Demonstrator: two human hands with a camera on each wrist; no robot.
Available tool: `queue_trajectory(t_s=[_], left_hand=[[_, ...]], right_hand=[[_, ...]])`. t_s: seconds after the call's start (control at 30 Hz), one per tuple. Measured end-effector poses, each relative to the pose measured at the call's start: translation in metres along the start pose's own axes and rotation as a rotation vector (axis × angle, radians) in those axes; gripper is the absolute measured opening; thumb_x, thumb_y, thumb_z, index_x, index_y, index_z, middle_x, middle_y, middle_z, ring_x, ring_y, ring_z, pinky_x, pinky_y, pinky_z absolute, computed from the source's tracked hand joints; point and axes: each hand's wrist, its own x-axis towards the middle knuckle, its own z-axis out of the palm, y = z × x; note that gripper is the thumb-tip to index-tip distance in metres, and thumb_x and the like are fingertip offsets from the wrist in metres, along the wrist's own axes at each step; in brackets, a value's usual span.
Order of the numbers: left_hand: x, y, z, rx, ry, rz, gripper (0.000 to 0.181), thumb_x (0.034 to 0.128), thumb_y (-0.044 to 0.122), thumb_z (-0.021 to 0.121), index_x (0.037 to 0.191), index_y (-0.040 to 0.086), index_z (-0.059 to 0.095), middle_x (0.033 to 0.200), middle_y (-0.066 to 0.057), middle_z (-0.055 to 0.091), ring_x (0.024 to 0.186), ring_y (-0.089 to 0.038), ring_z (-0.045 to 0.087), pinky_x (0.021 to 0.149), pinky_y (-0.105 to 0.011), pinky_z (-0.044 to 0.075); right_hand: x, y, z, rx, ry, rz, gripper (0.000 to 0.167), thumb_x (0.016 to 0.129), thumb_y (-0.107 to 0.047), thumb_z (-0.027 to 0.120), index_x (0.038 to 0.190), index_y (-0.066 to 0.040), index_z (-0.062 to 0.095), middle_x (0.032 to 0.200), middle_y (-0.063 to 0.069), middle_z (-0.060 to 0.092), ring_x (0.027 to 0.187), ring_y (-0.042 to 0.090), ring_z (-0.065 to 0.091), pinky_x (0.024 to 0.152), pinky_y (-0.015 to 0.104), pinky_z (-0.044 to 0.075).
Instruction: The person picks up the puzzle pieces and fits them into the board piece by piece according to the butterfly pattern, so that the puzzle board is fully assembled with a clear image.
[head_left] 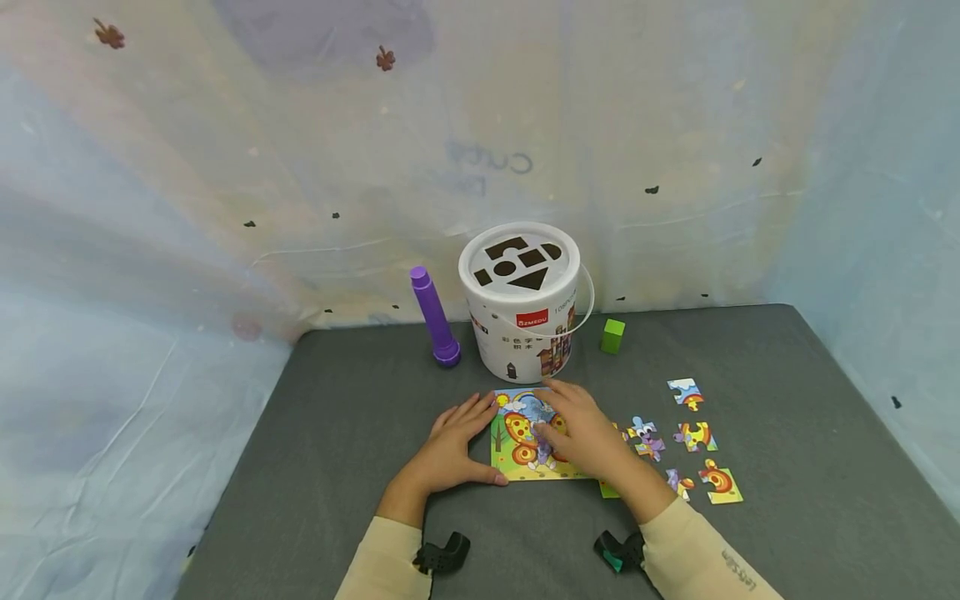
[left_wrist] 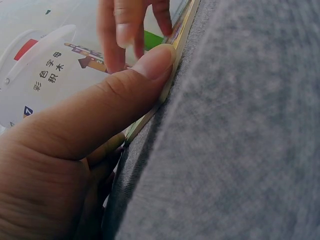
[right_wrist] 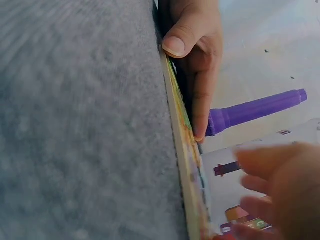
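A colourful picture board [head_left: 517,477] with a butterfly-like figure lies flat on the grey table. My left hand [head_left: 450,454] rests along its left side, thumb on the lower left edge and fingertips at the upper left corner. In the left wrist view the left thumb [left_wrist: 105,107] lies on the board's edge. Over the board's right part is my right hand [head_left: 585,429], fingers spread and slightly bent; in the right wrist view this hand [right_wrist: 285,185] looks blurred, above the surface. Beside it lie loose puzzle pieces [head_left: 723,483], some partly hidden by the right arm.
Behind the board stands a white bucket [head_left: 487,321] with shape holes in its lid. Left of it stands a purple cylinder [head_left: 434,317], and a green block [head_left: 612,337] sits to its right. A patterned curtain [head_left: 465,108] hangs behind the grey table [head_left: 337,467].
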Motion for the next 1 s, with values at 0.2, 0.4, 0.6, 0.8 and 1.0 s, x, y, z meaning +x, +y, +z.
queue_trajectory(t_s=[0.2, 0.4, 0.6, 0.8, 1.0], left_hand=[[0.001, -0.001, 0.001, 0.01, 0.0, 0.008, 0.118, 0.0794, 0.062, 0.093, 0.172, 0.016, 0.036, 0.178, 0.009, 0.022, 0.165, -0.018, 0.011, 0.128, -0.056, 0.007], [0.0, 0.0, 0.0, 0.008, 0.003, 0.012, 0.118, 0.0793, 0.062, 0.093, 0.172, 0.015, 0.036, 0.178, 0.008, 0.023, 0.165, -0.019, 0.011, 0.128, -0.057, 0.007], [0.0, -0.001, 0.001, 0.003, 0.009, 0.02, 0.118, 0.0792, 0.061, 0.094, 0.172, 0.015, 0.037, 0.178, 0.007, 0.024, 0.165, -0.02, 0.012, 0.128, -0.058, 0.007], [-0.001, 0.0, 0.0, -0.003, 0.004, 0.015, 0.118, 0.0792, 0.061, 0.094, 0.172, 0.014, 0.037, 0.178, 0.007, 0.024, 0.165, -0.02, 0.012, 0.128, -0.058, 0.006], [-0.001, 0.0, 0.001, 0.0, 0.01, 0.008, 0.118, 0.0792, 0.061, 0.094, 0.172, 0.015, 0.037, 0.178, 0.008, 0.024, 0.165, -0.019, 0.012, 0.128, -0.057, 0.007]], right_hand=[[-0.003, -0.002, 0.008, -0.168, -0.214, -0.032, 0.069, 0.107, -0.041, 0.072, 0.165, -0.01, 0.051, 0.174, 0.008, 0.037, 0.16, 0.041, 0.028, 0.11, 0.069, 0.037], [-0.005, -0.004, 0.008, -0.166, -0.237, -0.029, 0.071, 0.107, -0.046, 0.07, 0.166, -0.01, 0.05, 0.175, 0.007, 0.034, 0.161, 0.039, 0.024, 0.11, 0.067, 0.035], [-0.006, -0.004, 0.009, -0.189, -0.245, -0.024, 0.071, 0.108, -0.049, 0.068, 0.166, -0.012, 0.05, 0.176, 0.008, 0.033, 0.162, 0.039, 0.023, 0.111, 0.065, 0.035], [-0.007, -0.003, 0.01, -0.194, -0.252, -0.018, 0.073, 0.108, -0.051, 0.066, 0.168, -0.014, 0.047, 0.177, 0.005, 0.029, 0.163, 0.037, 0.02, 0.112, 0.064, 0.034], [-0.008, -0.002, 0.011, -0.187, -0.228, -0.029, 0.072, 0.108, -0.048, 0.067, 0.168, -0.013, 0.047, 0.176, 0.006, 0.032, 0.162, 0.039, 0.023, 0.11, 0.065, 0.035]])
